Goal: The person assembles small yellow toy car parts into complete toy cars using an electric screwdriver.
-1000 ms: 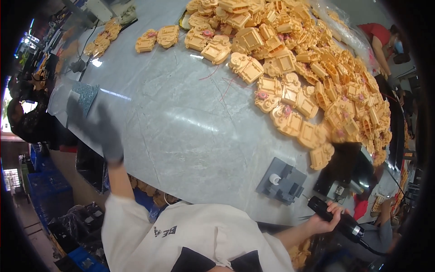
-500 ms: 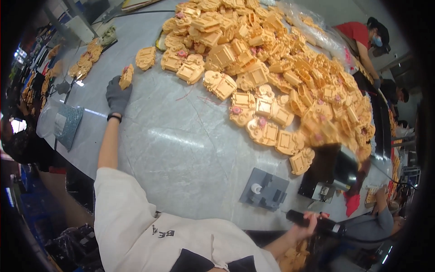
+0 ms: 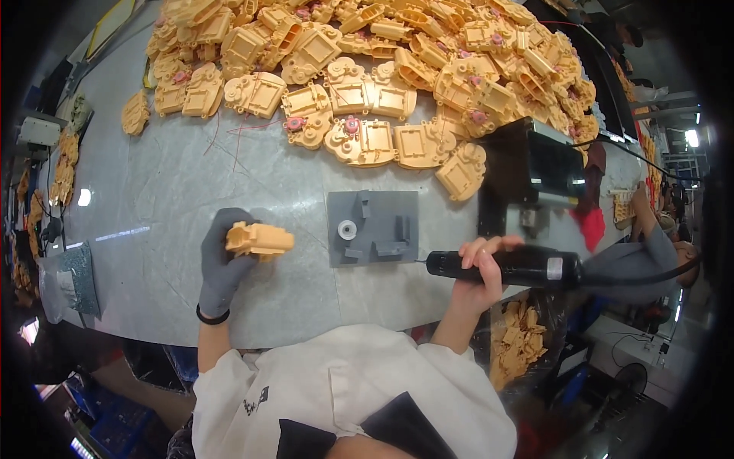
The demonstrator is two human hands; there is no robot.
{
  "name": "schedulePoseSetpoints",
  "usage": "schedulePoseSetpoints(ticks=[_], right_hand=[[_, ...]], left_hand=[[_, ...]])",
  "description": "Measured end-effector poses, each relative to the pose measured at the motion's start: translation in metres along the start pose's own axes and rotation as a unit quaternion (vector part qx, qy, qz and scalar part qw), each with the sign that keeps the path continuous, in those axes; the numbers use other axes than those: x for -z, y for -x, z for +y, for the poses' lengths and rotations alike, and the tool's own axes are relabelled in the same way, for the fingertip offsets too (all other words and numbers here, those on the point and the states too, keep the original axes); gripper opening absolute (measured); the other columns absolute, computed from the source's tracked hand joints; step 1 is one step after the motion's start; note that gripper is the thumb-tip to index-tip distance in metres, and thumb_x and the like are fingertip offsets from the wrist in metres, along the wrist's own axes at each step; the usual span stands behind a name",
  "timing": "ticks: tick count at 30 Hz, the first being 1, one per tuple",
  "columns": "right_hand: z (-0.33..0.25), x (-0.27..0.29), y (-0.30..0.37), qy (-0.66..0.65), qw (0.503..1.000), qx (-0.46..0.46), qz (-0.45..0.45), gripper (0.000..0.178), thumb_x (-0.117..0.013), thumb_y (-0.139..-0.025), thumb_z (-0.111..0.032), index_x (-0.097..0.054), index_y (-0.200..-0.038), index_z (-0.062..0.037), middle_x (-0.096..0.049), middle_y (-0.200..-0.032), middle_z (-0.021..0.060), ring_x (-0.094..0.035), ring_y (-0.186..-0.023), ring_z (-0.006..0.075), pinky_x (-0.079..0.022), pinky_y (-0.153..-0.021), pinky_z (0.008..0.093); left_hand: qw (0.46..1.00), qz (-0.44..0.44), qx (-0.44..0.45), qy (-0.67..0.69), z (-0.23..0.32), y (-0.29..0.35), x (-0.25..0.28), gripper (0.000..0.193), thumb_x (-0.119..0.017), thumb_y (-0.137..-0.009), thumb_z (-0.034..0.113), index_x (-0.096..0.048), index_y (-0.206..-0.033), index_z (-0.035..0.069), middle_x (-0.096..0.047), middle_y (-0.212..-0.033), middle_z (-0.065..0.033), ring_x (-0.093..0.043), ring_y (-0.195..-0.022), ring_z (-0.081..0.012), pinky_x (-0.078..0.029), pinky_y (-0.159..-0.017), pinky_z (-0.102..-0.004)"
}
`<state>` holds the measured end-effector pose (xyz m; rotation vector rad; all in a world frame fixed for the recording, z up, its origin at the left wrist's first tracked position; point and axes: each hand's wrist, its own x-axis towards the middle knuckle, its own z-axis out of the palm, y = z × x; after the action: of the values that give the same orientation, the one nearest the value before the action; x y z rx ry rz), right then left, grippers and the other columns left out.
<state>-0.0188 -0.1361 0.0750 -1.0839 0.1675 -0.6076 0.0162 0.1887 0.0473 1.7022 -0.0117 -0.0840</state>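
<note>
My left hand (image 3: 223, 260), in a grey glove, is closed round an orange-yellow plastic housing (image 3: 264, 239), held above the table left of the grey fixture. In my bare right hand (image 3: 485, 264) is a black electric screwdriver (image 3: 527, 267), lying level with its bit pointing left. The bit's tip is close to the right edge of the grey fixture block (image 3: 375, 229), which lies flat on the table and carries a white round piece (image 3: 347, 229) and several raised grey parts. No housing sits on the fixture.
A large heap of similar housings (image 3: 367, 92) spreads over the far table, some with pink round parts and thin red wires. A black box-shaped device (image 3: 539, 164) stands right of the fixture. A bag of teal bits (image 3: 80, 279) lies far left. Another person's arm (image 3: 646, 218) shows at right.
My left hand has come back from the far left with the housing, nearer my body and the fixture. My view has turned; the screwdriver now lies level beside the fixture.
</note>
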Motion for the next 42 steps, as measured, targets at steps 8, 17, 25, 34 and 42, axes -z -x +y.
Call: schedulePoseSetpoints(ticks=[8, 17, 25, 34, 42], right_hand=[[-0.020, 0.009, 0.008, 0.001, 0.997, 0.027, 0.071, 0.038, -0.053, -0.072, -0.001, -0.042, -0.108, -0.0075, -0.046, -0.065, 0.0031, -0.047, -0.054, 0.0159, -0.040, -0.061, 0.0319], [-0.020, 0.018, 0.009, 0.006, 0.997, 0.026, 0.078, 0.037, -0.053, -0.072, -0.002, -0.044, -0.107, -0.0068, -0.047, -0.066, 0.0034, -0.047, -0.056, 0.0158, -0.040, -0.062, 0.0326], [-0.017, 0.032, 0.012, -0.013, 0.998, 0.010, 0.065, 0.039, -0.053, -0.073, -0.002, -0.040, -0.110, -0.0076, -0.047, -0.067, 0.0030, -0.047, -0.057, 0.0154, -0.039, -0.065, 0.0330], [-0.018, 0.031, 0.010, 0.001, 0.997, 0.013, 0.074, 0.038, -0.053, -0.073, -0.002, -0.040, -0.108, -0.0076, -0.046, -0.066, 0.0033, -0.047, -0.056, 0.0158, -0.039, -0.065, 0.0330], [-0.016, 0.032, 0.009, 0.001, 0.997, 0.009, 0.075, 0.037, -0.052, -0.073, -0.002, -0.040, -0.108, -0.0077, -0.046, -0.066, 0.0033, -0.047, -0.056, 0.0159, -0.039, -0.064, 0.0329]], left_hand=[[0.964, -0.250, -0.085, -0.028, 0.043, -0.047, -0.094, 0.046, -0.062, -0.071, 0.017, -0.054, -0.115, 0.003, -0.061, -0.100, -0.0130, -0.062, -0.088, -0.0225, -0.048, -0.079, -0.0329], [0.878, -0.285, -0.150, -0.354, 0.047, -0.063, -0.131, 0.047, -0.059, -0.072, 0.028, -0.057, -0.115, 0.008, -0.056, -0.104, -0.0156, -0.055, -0.094, -0.0307, -0.044, -0.083, -0.0359], [0.852, -0.349, -0.216, -0.326, 0.040, -0.080, -0.131, 0.041, -0.050, -0.079, 0.025, -0.056, -0.117, 0.010, -0.057, -0.097, -0.0146, -0.053, -0.089, -0.0296, -0.040, -0.084, -0.0373], [0.818, -0.381, -0.265, -0.340, 0.053, -0.084, -0.138, 0.042, -0.048, -0.076, 0.017, -0.055, -0.117, 0.014, -0.054, -0.083, -0.0117, -0.051, -0.077, -0.0291, -0.041, -0.074, -0.0365], [0.811, -0.371, -0.282, -0.353, 0.052, -0.087, -0.143, 0.041, -0.048, -0.075, 0.017, -0.054, -0.116, 0.015, -0.055, -0.082, -0.0109, -0.051, -0.076, -0.0283, -0.041, -0.071, -0.0375]])
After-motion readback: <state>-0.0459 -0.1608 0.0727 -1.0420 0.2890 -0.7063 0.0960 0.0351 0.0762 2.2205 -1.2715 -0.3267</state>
